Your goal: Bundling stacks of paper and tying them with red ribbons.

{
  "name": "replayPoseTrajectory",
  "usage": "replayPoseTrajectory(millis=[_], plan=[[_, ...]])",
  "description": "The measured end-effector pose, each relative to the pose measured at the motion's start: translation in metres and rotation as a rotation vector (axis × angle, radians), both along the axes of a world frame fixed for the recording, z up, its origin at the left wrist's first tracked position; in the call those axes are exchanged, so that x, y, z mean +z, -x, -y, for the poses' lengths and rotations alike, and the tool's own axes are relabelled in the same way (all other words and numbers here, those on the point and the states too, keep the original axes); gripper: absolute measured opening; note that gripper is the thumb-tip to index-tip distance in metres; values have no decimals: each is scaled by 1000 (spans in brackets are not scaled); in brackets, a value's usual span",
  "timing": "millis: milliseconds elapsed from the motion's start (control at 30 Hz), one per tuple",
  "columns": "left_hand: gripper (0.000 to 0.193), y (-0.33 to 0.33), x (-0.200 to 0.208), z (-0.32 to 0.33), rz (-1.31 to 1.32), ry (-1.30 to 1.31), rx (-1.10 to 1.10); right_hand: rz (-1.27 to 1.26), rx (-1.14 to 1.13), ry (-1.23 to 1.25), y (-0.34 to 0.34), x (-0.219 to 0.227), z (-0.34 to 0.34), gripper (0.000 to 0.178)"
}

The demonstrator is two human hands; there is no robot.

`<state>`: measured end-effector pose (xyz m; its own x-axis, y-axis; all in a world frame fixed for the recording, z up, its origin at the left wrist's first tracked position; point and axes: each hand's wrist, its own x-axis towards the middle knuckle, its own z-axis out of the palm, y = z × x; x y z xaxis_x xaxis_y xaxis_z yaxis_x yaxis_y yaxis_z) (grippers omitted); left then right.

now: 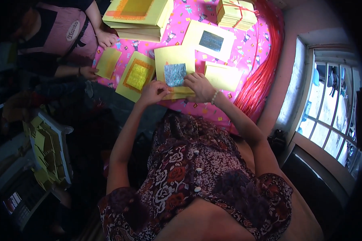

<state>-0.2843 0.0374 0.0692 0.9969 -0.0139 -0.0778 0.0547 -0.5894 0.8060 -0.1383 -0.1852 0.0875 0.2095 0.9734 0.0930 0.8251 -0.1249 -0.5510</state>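
The sheet (163, 58) lies by the near edge of the pink table (213, 110), between a gold-squared card (138, 77) and a pad (223, 76); bare table shows below the right wrist. Yellow, it bears a streaked silver square. Hands apart: left hand (154, 92) pinched, right hand (200, 86) resting fingers on it (grip on paper cannot be told).

- Table before me, under a figured pink cloth (249, 52).
- Far left: thick stack of yellow sheets (138, 26).
- Far right: red-tied yellow bundle (236, 16); long red strands (265, 68) beside it.
- Middle: sheet with dark rectangle (211, 40); sheet with silver square (175, 72).
- Left: orange-bordered sheet (138, 76); narrow yellow sheet (109, 62).
- Right: pale-yellow pile (222, 76).
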Motion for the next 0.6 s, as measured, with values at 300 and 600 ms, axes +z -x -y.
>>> replayPoseTrajectory(millis=[300,600], plan=[[36,-12,20,-23,99,71,1,-252,-227,2,-29,-16,4,22],[28,-37,-8,-21,34,29,380,-397,-493,61,-49,-23,-20,24]])
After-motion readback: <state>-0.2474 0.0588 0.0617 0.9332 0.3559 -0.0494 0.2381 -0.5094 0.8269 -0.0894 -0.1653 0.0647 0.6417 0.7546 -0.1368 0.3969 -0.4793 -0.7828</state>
